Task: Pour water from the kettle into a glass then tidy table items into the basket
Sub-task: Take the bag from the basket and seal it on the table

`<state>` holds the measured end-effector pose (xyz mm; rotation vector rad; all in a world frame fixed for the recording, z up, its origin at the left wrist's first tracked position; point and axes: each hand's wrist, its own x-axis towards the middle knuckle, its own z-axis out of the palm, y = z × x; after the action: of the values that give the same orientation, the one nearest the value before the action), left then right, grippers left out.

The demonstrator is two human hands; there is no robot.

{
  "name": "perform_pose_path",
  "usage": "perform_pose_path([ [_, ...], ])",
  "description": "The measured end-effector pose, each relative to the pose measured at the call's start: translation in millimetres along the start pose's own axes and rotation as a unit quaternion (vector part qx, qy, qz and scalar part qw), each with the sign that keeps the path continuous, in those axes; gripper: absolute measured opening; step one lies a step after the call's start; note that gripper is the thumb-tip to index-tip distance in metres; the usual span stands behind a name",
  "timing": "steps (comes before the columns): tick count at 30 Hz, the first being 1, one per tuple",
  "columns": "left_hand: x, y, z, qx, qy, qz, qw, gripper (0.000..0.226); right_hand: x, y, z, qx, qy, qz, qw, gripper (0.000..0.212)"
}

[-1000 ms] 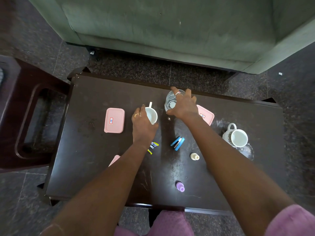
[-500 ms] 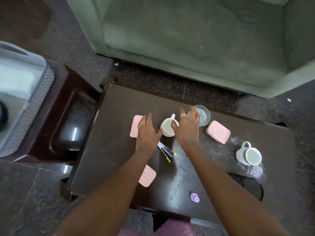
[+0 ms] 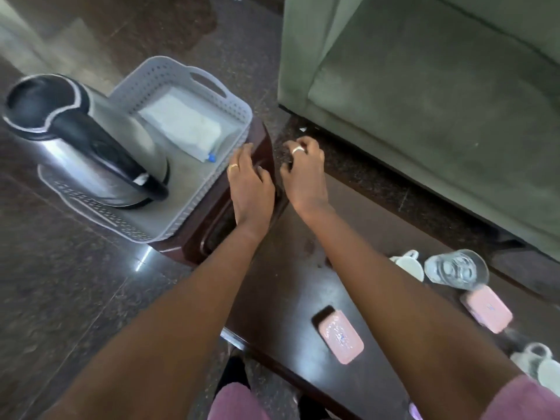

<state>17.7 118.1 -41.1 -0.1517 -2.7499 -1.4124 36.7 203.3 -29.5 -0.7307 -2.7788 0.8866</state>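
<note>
Hands first: left hand [image 3: 251,186] and right hand [image 3: 304,174] are both stretched out side by side at the right-hand rim of the basket [image 3: 160,74], fingers bent downward. Motion blur hides what lies beneath them, so whether either grips an item cannot be told. Nearest the person, well to the right of the basket, a pink box [image 3: 341,336] lies flat on the dark table [image 3: 288,283], seen between the two forearms. Further right of the basket, a second pink box [image 3: 488,309] sits just beside the glass [image 3: 456,269], which holds water, with a white cup [image 3: 409,263] just beside that. The basket itself rests on a dark wooden stool [image 3: 188,250] off the table's end. The kettle [image 3: 91,147] stands inside its left half, with a white folded packet [image 3: 181,122] in the far part. Beyond the basket to the right is a green sofa [image 3: 424,116]. Assessment: pouring looks done; tidying is under way. Hazards: anything released at the rim rather than past it may drop into the gap between stool and table, or to the floor. The basket's left side appears to overhang the stool, and the kettle's weight sits there; a push on the rim could tip it. The filled glass stands close to the path of the right arm on its way back; a sweeping elbow or a snatch at the neighbouring box would spill it.
</note>
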Motion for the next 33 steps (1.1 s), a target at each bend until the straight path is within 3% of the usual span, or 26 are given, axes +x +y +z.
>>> perform_pose_path([
  [6, 75.7, -23.1, -31.9, -0.055, 0.085, -0.131, 0.986, 0.056, 60.3, -75.4, 38.7, 0.026, -0.045, -0.061, 0.997, 0.033],
  [9, 104.5, -37.0, -29.8, -0.068, 0.067, -0.266, 0.959, 0.062, 89.0, -94.1, 60.0, -0.035, -0.125, -0.076, 0.989, 0.027],
  [11, 122.6, -47.6, -27.0, -0.102, 0.067, -0.344, 0.931, 0.063, 105.1, -103.6, 78.7, -0.100, -0.186, -0.063, 0.975, 0.013],
  [15, 138.2, -63.4, -22.4, -0.125, 0.060, -0.420, 0.897, 0.062, 126.0, -112.1, 104.7, -0.182, -0.222, -0.030, 0.958, 0.022],
  [18, 142.6, -69.4, -18.7, -0.131, 0.055, -0.442, 0.886, 0.055, 133.8, -107.1, 116.8, -0.183, -0.241, 0.021, 0.953, 0.038],
  [23, 148.2, -74.3, -17.9, -0.122, 0.033, -0.473, 0.872, 0.051, 137.2, -100.8, 126.8, -0.128, -0.223, 0.088, 0.962, 0.037],
  [26, 149.2, -74.1, -18.2, -0.097, 0.046, -0.467, 0.878, 0.048, 140.6, -100.3, 117.1, -0.022, -0.183, 0.085, 0.979, 0.023],
  [29, 144.4, -65.6, -17.6, -0.114, 0.073, -0.408, 0.903, 0.046, 135.4, -101.7, 87.4, 0.115, -0.132, 0.068, 0.982, 0.024],
  [33, 125.0, -40.6, -11.8, -0.177, 0.065, -0.300, 0.935, 0.038, 113.8, -92.3, 36.7, 0.220, 0.002, 0.008, 0.976, 0.015],
])
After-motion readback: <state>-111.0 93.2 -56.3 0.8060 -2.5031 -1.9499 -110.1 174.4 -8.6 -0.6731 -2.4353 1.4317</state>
